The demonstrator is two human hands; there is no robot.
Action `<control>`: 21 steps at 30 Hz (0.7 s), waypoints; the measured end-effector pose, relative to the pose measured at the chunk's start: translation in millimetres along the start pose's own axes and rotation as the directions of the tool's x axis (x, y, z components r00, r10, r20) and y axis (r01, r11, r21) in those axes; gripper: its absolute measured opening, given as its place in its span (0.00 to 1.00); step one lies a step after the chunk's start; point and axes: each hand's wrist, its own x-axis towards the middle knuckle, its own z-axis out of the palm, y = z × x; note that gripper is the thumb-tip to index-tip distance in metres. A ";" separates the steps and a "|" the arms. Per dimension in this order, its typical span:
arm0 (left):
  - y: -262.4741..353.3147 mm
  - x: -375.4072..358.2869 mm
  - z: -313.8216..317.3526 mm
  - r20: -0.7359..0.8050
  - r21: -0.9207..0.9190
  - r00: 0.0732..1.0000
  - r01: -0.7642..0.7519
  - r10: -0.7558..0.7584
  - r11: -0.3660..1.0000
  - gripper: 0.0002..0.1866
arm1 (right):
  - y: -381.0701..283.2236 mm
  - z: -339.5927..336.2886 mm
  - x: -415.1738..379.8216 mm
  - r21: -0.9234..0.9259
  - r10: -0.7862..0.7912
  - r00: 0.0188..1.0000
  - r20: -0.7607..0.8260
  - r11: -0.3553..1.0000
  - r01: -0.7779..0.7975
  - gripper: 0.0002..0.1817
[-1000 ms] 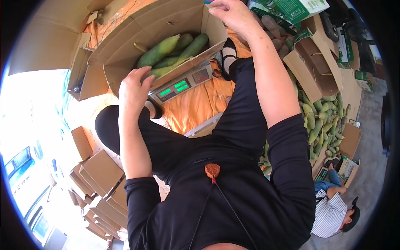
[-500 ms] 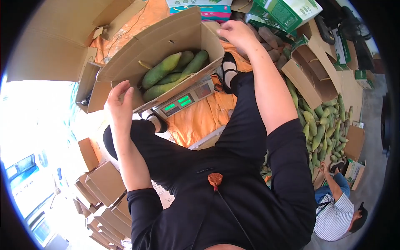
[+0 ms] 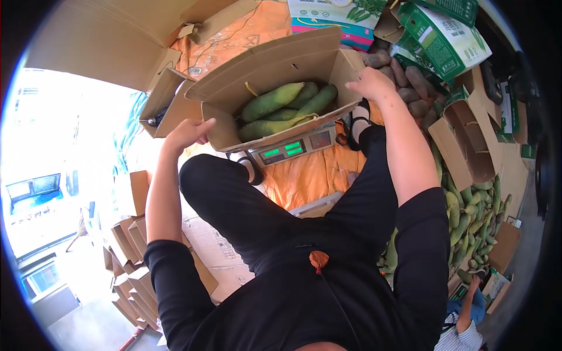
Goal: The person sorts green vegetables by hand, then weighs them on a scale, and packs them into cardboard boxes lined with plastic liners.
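An open cardboard box (image 3: 275,64) stands tilted towards me on a digital scale (image 3: 315,142) with lit green digits. Several long green radishes (image 3: 272,104) lie inside it. My left hand (image 3: 190,132) is at the box's left end, thumb on the edge and fingers curled round it. At the right end, my right hand (image 3: 373,85) pinches the upper edge of the side wall. The box hides most of the scale's weighing plate.
Green radishes (image 3: 477,216) are heaped at the right, beside another open box (image 3: 468,140). Printed green cartons (image 3: 448,44) stand at the upper right near reddish roots (image 3: 413,82). Flattened cardboard boxes (image 3: 132,245) stack at the left. A person (image 3: 465,322) is at the lower right.
My left hand has gone from raised beside the box to its left edge. My right hand stays at the right edge. The view has shifted, so the scene sits farther right and lower.
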 end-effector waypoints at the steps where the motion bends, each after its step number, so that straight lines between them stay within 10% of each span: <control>1: 0.1 10.8 2.9 -0.008 -0.006 1.000 0.004 -0.004 1.000 0.29 | 0.6 0.0 2.2 -0.003 -0.010 1.000 -0.003 1.000 0.010 0.26; 5: -5.0 42.5 13.3 -0.020 0.200 0.993 -0.108 0.114 0.974 0.28 | 8.0 12.8 24.6 0.092 0.092 0.972 0.216 0.989 -0.114 0.26; 10: -19.3 56.7 14.1 -0.117 0.268 0.993 0.026 0.005 0.963 0.24 | -33.4 -7.8 -2.2 -0.117 -0.012 1.000 0.020 0.993 0.014 0.23; 21: -63.3 61.6 -30.0 -0.301 0.148 0.952 -0.016 0.061 0.989 0.20 | -49.0 -4.3 31.2 0.105 -0.098 0.991 -0.092 0.989 0.107 0.21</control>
